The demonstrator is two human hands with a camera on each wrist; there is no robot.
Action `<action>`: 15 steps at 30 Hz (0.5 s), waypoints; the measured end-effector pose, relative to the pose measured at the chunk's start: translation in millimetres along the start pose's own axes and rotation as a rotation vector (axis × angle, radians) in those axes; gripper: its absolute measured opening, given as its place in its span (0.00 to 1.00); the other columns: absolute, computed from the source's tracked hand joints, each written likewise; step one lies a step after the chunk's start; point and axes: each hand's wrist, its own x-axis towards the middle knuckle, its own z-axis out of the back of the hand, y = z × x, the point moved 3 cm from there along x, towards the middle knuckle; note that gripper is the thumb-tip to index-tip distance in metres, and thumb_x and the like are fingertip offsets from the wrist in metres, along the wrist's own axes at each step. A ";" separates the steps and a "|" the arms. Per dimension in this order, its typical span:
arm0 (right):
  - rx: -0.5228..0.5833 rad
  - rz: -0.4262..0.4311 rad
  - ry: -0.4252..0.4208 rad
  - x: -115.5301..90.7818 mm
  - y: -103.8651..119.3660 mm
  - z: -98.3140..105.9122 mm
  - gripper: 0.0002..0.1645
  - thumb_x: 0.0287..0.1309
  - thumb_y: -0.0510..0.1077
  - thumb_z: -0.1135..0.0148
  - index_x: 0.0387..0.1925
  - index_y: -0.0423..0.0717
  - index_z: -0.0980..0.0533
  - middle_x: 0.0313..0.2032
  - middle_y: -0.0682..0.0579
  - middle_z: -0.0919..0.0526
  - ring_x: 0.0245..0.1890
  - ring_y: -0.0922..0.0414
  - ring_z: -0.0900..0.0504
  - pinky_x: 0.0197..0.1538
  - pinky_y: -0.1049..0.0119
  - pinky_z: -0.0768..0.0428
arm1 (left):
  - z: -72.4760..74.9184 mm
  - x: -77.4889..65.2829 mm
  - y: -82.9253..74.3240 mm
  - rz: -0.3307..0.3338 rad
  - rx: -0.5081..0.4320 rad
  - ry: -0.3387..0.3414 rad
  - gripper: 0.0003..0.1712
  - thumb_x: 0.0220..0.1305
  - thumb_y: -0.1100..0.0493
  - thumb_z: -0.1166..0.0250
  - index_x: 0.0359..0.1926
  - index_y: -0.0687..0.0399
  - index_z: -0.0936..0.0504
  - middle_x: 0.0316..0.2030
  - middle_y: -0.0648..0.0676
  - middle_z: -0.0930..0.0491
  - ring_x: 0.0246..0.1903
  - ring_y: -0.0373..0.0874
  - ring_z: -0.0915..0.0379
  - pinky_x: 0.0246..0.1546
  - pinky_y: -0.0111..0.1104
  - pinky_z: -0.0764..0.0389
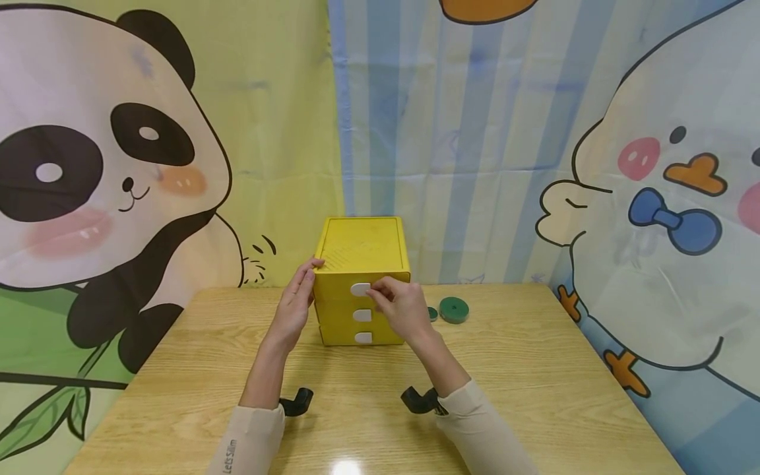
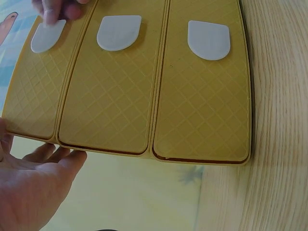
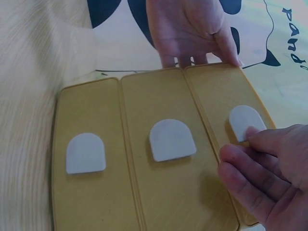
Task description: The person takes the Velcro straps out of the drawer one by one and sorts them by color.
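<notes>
One yellow plastic three-drawer box (image 1: 341, 298), set between both hands' fingers; one white D-shaped top handle (image 1: 357, 289), pinched by the right hand (image 1: 408, 307); two matching handles (image 1: 362, 315), below those fingers; box side touched by straight fingers of the left hand (image 1: 292, 305); two green round discs (image 1: 454, 310), right of the right fingers

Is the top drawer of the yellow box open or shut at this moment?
Shut: its front sits flush with the middle drawer, though the right hand pinches its white tab.

Cartoon-printed cloths (image 1: 392, 132) around a wood-grain table (image 1: 552, 376) suggest a curtained-off work corner.
</notes>
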 end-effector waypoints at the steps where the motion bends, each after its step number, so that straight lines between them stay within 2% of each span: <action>1: -0.012 -0.003 0.014 -0.9 -1.3 -0.8 0.05 0.67 0.41 0.30 0.37 0.42 0.14 0.28 0.48 0.10 0.21 0.57 0.14 0.27 0.75 0.20 | 0.1 0.0 0.1 0.000 0.000 -0.001 0.30 0.84 0.38 0.59 0.76 0.47 0.37 0.82 0.50 0.55 0.82 0.49 0.61 0.79 0.61 0.57; 7: -0.034 -0.021 0.073 -5.8 -6.9 -4.0 0.04 0.65 0.40 0.29 0.35 0.43 0.13 0.29 0.50 0.09 0.22 0.58 0.14 0.27 0.76 0.20 | -0.2 -0.4 -1.3 -0.001 -0.007 -0.003 0.31 0.83 0.38 0.59 0.75 0.47 0.37 0.82 0.48 0.53 0.82 0.47 0.59 0.79 0.60 0.56; 12: -0.088 -0.004 0.091 -10.8 -11.3 -6.6 0.03 0.62 0.41 0.25 0.35 0.45 0.12 0.28 0.53 0.09 0.22 0.63 0.16 0.28 0.76 0.21 | -0.2 -0.7 -1.2 0.005 -0.006 -0.004 0.31 0.83 0.37 0.58 0.75 0.46 0.36 0.82 0.47 0.55 0.82 0.46 0.62 0.79 0.61 0.57; 15: -0.107 -0.005 0.103 -13.6 -13.9 -8.8 0.04 0.60 0.42 0.23 0.35 0.46 0.11 0.29 0.53 0.09 0.24 0.63 0.15 0.28 0.75 0.20 | -0.1 -0.5 -1.0 0.002 -0.005 -0.003 0.30 0.84 0.38 0.59 0.75 0.47 0.37 0.83 0.48 0.56 0.83 0.47 0.64 0.79 0.61 0.58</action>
